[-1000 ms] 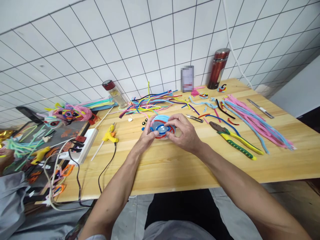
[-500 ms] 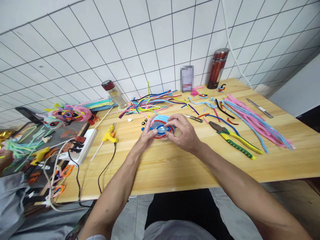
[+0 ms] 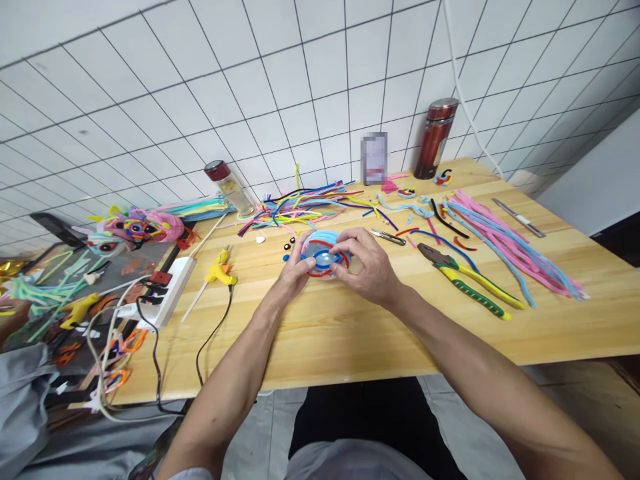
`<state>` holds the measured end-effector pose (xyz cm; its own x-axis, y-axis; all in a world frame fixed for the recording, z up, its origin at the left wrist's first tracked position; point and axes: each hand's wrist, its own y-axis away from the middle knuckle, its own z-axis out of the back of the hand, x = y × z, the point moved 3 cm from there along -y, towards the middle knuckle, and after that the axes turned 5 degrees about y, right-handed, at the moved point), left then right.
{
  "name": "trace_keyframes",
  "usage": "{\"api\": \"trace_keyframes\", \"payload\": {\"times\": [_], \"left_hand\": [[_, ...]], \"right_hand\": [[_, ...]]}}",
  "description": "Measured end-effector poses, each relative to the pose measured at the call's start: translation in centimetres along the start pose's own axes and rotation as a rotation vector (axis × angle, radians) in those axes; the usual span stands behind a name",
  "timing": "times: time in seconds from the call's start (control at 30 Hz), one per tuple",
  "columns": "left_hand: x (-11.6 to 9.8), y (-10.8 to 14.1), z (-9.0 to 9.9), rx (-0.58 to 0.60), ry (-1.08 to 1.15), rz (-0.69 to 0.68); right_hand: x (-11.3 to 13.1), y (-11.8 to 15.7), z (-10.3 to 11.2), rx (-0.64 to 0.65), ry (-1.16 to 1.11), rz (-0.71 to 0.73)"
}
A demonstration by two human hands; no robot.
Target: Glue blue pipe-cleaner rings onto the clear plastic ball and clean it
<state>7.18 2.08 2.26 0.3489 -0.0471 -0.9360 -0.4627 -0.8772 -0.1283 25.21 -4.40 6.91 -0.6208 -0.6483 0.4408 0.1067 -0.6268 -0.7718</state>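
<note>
A round piece (image 3: 324,241) of light blue, dark blue and red pipe cleaners, with a clear dome at its middle, is between my hands above the table. My left hand (image 3: 299,269) grips its left edge, thumb on the front. On the right side, my right hand (image 3: 364,263) pinches the rim with bent fingers, the fingertips near the red and dark blue strands. Small black and blue beads (image 3: 287,247) lie just left of the piece. Black snips (image 3: 389,237) rest beyond my right hand.
Pliers (image 3: 467,283), pink and blue pipe cleaners (image 3: 515,243) and a knife (image 3: 519,217) lie at right. A yellow glue gun (image 3: 220,270) and power strip (image 3: 173,293) are at left. Behind stand a glass bottle (image 3: 233,190), phone (image 3: 375,159) and red flask (image 3: 436,140). A person's sleeve (image 3: 25,387) shows at far left.
</note>
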Motion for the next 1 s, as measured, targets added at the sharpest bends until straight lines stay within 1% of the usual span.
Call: {"api": "trace_keyframes", "payload": {"times": [0.27,0.5,0.83,1.0], "left_hand": [[-0.2,0.1,-0.1,-0.01,-0.049,-0.025],[0.0,0.1,-0.2,-0.02,0.017,-0.024],[0.1,-0.1,-0.3,-0.062,0.065,0.03],[0.1,-0.1,-0.4,-0.056,0.039,0.047]], "right_hand": [[-0.1,0.0,0.0,0.006,-0.01,-0.011],[-0.2,0.1,-0.1,0.002,-0.006,-0.005],[-1.7,-0.1,-0.1,0.081,-0.16,-0.071],[-2.1,-0.2,-0.1,0.087,-0.199,-0.086]]}}
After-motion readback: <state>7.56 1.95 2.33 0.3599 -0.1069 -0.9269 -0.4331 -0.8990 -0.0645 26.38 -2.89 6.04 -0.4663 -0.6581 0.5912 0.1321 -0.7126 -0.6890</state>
